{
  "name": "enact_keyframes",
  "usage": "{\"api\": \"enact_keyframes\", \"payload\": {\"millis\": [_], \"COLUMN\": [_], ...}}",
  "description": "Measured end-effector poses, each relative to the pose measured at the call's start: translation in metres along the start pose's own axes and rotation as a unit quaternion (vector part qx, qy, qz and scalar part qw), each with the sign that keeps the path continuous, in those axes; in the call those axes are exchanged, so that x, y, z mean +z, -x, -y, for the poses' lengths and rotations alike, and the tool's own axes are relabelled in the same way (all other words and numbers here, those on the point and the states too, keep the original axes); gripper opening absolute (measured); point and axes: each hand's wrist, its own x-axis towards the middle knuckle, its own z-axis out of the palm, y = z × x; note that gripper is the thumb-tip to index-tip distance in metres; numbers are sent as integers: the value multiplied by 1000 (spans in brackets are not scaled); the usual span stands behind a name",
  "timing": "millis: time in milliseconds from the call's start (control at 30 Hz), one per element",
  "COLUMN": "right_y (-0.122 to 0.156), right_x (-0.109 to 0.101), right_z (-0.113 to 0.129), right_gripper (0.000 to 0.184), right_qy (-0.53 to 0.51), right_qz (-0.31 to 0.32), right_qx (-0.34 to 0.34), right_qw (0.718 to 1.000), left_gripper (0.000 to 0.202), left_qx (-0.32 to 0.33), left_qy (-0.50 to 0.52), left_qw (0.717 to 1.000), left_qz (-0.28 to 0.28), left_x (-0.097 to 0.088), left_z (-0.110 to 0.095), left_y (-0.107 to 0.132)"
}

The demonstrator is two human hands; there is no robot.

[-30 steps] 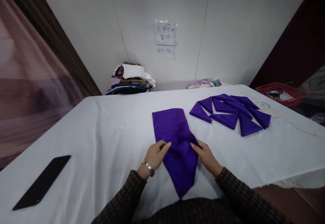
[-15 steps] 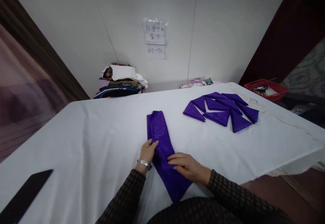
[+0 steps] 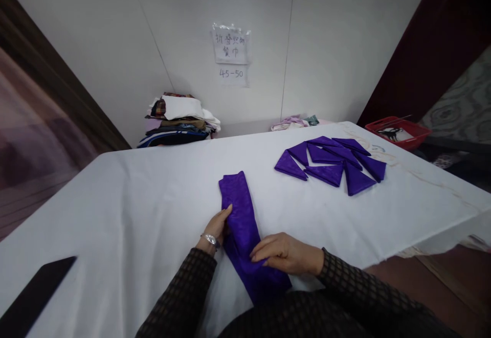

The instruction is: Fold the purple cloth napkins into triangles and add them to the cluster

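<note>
A purple cloth (image 3: 241, 210), folded into a long narrow strip, lies on the white table (image 3: 146, 200) in front of me and runs off its near edge. My left hand (image 3: 217, 225) rests against the strip's left edge, fingers together along the fold. My right hand (image 3: 282, 252) lies on top of the strip's near part, fingers curled and pressing the cloth down. Several purple cloths folded into triangles (image 3: 332, 164) are spread in a fan further back on the right.
A black phone (image 3: 32, 299) lies at the table's near left. A stack of folded fabrics (image 3: 178, 118) sits by the wall behind the table, more cloth (image 3: 293, 122) beside it. A red basket (image 3: 399, 132) stands at the far right. A paper note (image 3: 230, 46) hangs on the wall.
The wide purple cloth has been folded lengthwise into a narrow strip. My right hand crossed over onto it and now presses it flat; my left hand stays at its left edge.
</note>
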Motion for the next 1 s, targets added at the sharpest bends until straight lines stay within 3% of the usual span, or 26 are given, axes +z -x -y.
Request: {"api": "enact_keyframes", "payload": {"millis": [133, 267, 367, 467, 533, 633, 700, 733, 833, 900, 1000], "right_y": [1, -11, -26, -33, -30, -20, -15, -15, -25, -35, -46], "right_x": [-11, -42, -75, -99, -105, -99, -88, -79, -49, -28, -5], "right_z": [3, 4, 13, 24, 27, 23, 17, 13, 2, -5, -11], "right_gripper": [25, 18, 16, 17, 18, 22, 32, 38, 57, 59, 31], "right_qy": [-18, 1, 58, 90, 66, 16, 3, -1, 9, 45, 82], "right_qz": [-71, -210, -314, -378, -353, -195, -101, -84, -114, -138, -125], "right_qx": [39, 111, 81, 8, -10, 52, 104, 119, 126, 120, 115], "right_qw": [997, 971, 944, 921, 933, 979, 989, 989, 985, 982, 982], "left_gripper": [9, 10, 20, 26, 28, 27, 27, 26, 23, 23, 36], "left_qx": [27, 147, 303, 404, 417, 358, 313, 303, 300, 302, 273], "left_qy": [39, 84, 86, 59, 49, -2, -56, -78, -138, -184, -259], "left_qw": [999, 985, 947, 908, 902, 925, 941, 944, 941, 933, 923], "left_qz": [-26, -42, -58, -90, -105, -125, -119, -108, -79, -74, -85], "left_x": [-1, 5, 18, 27, 27, 19, 16, 17, 27, 32, 27], "left_z": [-19, -71, -113, -131, -125, -97, -73, -61, -28, -9, 14], "left_y": [-13, -2, 28, 57, 66, 65, 62, 61, 61, 62, 63]}}
